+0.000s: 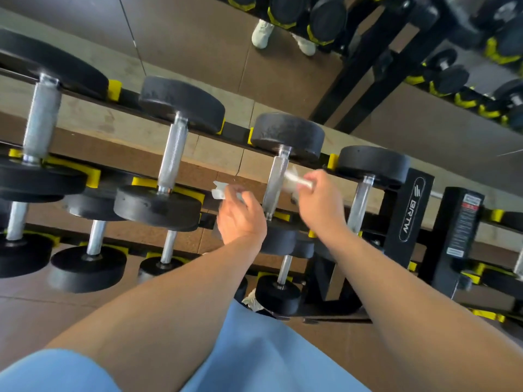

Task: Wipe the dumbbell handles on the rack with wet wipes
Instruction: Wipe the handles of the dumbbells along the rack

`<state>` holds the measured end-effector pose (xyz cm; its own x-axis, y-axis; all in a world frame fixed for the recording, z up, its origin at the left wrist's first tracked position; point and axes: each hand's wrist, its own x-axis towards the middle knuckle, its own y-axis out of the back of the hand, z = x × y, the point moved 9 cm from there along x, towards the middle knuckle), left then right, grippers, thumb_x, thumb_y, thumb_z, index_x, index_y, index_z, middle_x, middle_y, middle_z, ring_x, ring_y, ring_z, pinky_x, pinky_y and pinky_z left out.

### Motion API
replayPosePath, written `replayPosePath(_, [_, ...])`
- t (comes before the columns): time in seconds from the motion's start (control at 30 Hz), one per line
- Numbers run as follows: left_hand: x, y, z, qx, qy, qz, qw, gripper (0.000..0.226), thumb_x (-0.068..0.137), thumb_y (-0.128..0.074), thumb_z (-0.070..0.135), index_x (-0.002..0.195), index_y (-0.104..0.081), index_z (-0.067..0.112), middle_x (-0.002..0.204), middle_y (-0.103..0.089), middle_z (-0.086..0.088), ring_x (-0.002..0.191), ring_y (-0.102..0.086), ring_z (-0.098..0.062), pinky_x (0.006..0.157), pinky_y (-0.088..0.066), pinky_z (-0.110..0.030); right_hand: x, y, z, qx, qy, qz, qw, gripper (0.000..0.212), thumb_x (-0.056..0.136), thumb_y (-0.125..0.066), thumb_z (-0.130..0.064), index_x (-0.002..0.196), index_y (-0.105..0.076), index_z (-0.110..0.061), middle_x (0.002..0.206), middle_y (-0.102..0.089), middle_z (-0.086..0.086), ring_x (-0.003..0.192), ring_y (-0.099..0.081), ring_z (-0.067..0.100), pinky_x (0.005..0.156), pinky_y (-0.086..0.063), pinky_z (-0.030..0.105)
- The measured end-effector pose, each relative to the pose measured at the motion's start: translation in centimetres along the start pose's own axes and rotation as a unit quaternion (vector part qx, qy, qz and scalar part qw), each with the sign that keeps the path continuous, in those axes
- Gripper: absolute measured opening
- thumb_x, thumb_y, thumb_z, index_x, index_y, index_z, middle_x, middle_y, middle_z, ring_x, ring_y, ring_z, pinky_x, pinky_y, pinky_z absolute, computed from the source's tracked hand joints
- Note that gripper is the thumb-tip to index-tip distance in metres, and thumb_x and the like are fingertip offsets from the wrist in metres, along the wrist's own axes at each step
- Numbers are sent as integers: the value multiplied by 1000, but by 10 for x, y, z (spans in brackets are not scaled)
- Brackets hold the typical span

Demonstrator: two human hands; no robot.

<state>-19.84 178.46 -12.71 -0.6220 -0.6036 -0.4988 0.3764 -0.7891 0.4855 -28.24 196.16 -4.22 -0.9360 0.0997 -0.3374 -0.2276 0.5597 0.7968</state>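
Seen from above, tilted: a black rack (pixel 407 205) with yellow cradles, rows of black dumbbells across its tiers. On the top tier, four dumbbells side by side, each with a metal handle between two round black heads. Third from the left, the dumbbell (pixel 285 137) with its handle (pixel 274 183) sloping down toward the viewer, between the two hands. Left hand (pixel 240 216) just left of that handle, fingers curled around a crumpled white wipe (pixel 219 190) that pokes out above the knuckles; not touching the metal, as far as can be told. Right hand (pixel 319 193) just right of the handle, closed on a second wipe (pixel 295 179), blurred, its free end reaching to the handle's upper part and seemingly touching it. Both bare forearms stretched forward from the bottom of the view, over light blue shorts (pixel 254 357). Further left on the top tier, a larger dumbbell (pixel 181 103) and a still larger one (pixel 42 63) with a thicker knurled grip. To the right, the fourth dumbbell (pixel 373 165) beside the rack's upright post bearing a white oval logo. Lower tiers with smaller dumbbells, one (pixel 278 295) near the brown floor with a scrap of white just beside it. Behind the rack, a mirror (pixel 198 32) reflecting pale shoes and more dumbbells.
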Motion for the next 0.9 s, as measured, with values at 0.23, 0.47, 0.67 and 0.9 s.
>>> replayPosePath(0.23, [0,-2,-1,6,-2,-5,1000,31,97,-28,39,117,-49,29,107,-64,-6,99,-60,-28,88,-49,-45,8,-47,-1,39,-44,55,997,27,103,-48,-26,121,-68,-21,104,-72,1,97,-68,20,84,-57,39])
replayPosePath(0.47, [1,-1,1,14,-13,-6,1000,30,96,-27,38,113,-49,28,94,-54,3,96,-59,-28,90,-48,-49,-23,-50,9,-216,86,-270,934,33,99,-49,-14,121,-70,-27,106,-71,-2,94,-66,17,79,-55,35])
replayPosePath(0.67, [1,-1,1,-2,-18,-6,1000,28,96,-27,39,114,-47,30,95,-53,5,97,-60,-26,93,-49,-51,18,-41,20,-168,-74,-134,974,19,99,-54,-23,105,-67,-11,97,-69,9,91,-65,27,78,-54,39])
replayPosePath(0.9, [-2,5,4,-16,-24,17,999,31,90,-25,41,106,-49,31,98,-64,-4,94,-59,-29,85,-49,-47,-19,-51,4,-168,37,-268,948,19,99,-52,-23,97,-70,-21,88,-68,1,81,-63,19,67,-48,36])
